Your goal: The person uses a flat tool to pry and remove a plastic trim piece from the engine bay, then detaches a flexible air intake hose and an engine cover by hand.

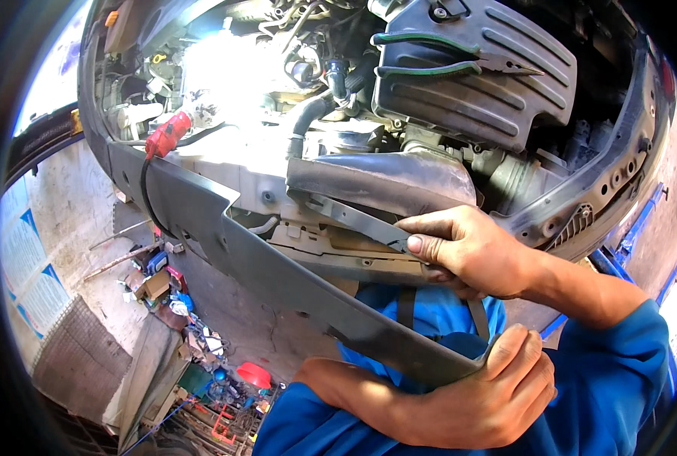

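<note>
My left hand [502, 391] is closed round the near end of a long dark plastic panel [281, 287], which slants from the upper left down toward me across the car's front. My right hand [467, 251], above it, is closed on a narrow grey strip [357, 218], thumb on top; the strip's other end lies just under a dark air duct [376, 178]. Long-nose pliers [464, 53] with green-edged handles rest on the ribbed black housing [509, 102]. A red object [167, 133] with a black cable sits by the panel's far end, beside a bright glare over the engine.
The engine bay's front rail [612, 182] curves along the right, with blue lift parts [635, 228] beyond. At lower left on the floor are cardboard boxes [156, 285], a red basin [255, 375] and scattered tools. A woven mat [68, 349] lies at far left.
</note>
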A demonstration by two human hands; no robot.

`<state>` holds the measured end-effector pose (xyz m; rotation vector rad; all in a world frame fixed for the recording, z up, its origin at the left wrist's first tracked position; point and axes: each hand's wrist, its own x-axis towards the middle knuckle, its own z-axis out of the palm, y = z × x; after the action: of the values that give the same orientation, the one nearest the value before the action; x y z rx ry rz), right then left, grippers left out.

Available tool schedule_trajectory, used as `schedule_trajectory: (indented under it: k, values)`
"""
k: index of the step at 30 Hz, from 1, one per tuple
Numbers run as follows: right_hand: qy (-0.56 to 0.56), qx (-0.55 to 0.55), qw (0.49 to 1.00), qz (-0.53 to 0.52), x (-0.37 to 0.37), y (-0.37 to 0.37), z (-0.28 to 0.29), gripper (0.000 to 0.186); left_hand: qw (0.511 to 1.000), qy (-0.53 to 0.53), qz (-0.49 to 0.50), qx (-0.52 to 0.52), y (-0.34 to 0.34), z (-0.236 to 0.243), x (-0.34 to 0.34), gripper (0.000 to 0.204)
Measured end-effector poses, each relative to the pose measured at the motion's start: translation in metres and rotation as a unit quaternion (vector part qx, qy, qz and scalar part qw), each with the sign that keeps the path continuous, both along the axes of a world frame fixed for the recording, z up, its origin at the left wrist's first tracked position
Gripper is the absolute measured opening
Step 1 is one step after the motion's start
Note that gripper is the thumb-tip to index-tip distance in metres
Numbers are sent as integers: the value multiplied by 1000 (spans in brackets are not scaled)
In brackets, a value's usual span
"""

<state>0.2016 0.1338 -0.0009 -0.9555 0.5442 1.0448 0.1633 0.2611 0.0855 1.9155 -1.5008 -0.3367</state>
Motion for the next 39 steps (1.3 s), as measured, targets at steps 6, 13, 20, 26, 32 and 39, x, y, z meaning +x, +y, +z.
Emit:
schedule_trajectory:
  k: [6,13,20,26,32,39]
  values:
    - [-117,-46,989,-83,-46,34,-26,35,1000,-10,7,2,-1,1,-2,29]
    - [-313,-243,917,40,-49,43,-14,37,1000,-22,0,3,1,1,-6,31]
    - [-360,-279,876,158,-28,24,-2,51,993,-99,-56,21,4,9,7,31]
    - [-379,-260,886,70,-44,33,-20,51,999,-30,-13,20,4,11,-1,31]
    - [-244,-146,955,-84,-65,52,-30,33,998,-60,8,4,3,8,-8,30]
    - [-239,-147,955,-93,-70,55,-35,33,999,5,47,-14,-2,4,-18,24]
